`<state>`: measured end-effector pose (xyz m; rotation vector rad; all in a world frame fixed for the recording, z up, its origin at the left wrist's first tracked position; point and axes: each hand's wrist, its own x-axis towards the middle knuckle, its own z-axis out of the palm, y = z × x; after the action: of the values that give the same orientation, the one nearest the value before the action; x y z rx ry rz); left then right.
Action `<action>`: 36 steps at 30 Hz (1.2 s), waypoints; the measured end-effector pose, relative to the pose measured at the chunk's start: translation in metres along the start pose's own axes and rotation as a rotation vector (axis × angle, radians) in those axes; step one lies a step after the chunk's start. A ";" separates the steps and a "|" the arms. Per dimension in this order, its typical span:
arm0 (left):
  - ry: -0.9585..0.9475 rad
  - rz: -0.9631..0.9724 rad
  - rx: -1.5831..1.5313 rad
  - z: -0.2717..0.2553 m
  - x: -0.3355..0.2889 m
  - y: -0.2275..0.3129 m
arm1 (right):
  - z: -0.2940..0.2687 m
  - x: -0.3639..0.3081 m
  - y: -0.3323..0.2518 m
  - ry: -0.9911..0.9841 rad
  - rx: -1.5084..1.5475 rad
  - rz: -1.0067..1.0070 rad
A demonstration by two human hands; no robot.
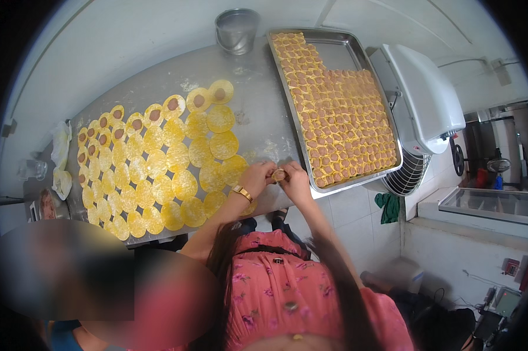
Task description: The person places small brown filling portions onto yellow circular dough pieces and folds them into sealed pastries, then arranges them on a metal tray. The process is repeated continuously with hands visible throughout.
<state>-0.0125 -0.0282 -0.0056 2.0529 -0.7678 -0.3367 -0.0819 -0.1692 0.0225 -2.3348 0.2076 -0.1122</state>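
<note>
Table [258,111]: steel, floured; your near edge sits just under both hands.
Wrappers [158,169]: yellow rounds crowd your left.
Tray [334,41]: full at right, bare corner far back.
Left hand [256,177], right hand [296,181]: together pinching one dumpling [279,174].

I see my 2 forearms reaching up from below and meeting at the middle. My left hand [257,177], a gold watch on its wrist, and my right hand [296,180] pinch together, fingers curled inward, fingertips nearly touching.
</note>
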 end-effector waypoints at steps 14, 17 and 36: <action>-0.143 -0.146 0.083 -0.006 0.008 0.009 | 0.006 0.004 0.000 0.171 -0.020 -0.079; -0.038 -0.086 -0.059 -0.006 0.003 0.004 | 0.007 0.000 0.000 0.121 0.019 0.004; -0.003 0.010 -0.026 0.000 0.009 -0.005 | 0.012 0.000 -0.001 0.158 -0.059 -0.002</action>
<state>-0.0035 -0.0321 -0.0098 2.0242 -0.7715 -0.3430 -0.0805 -0.1599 0.0149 -2.3863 0.2900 -0.2952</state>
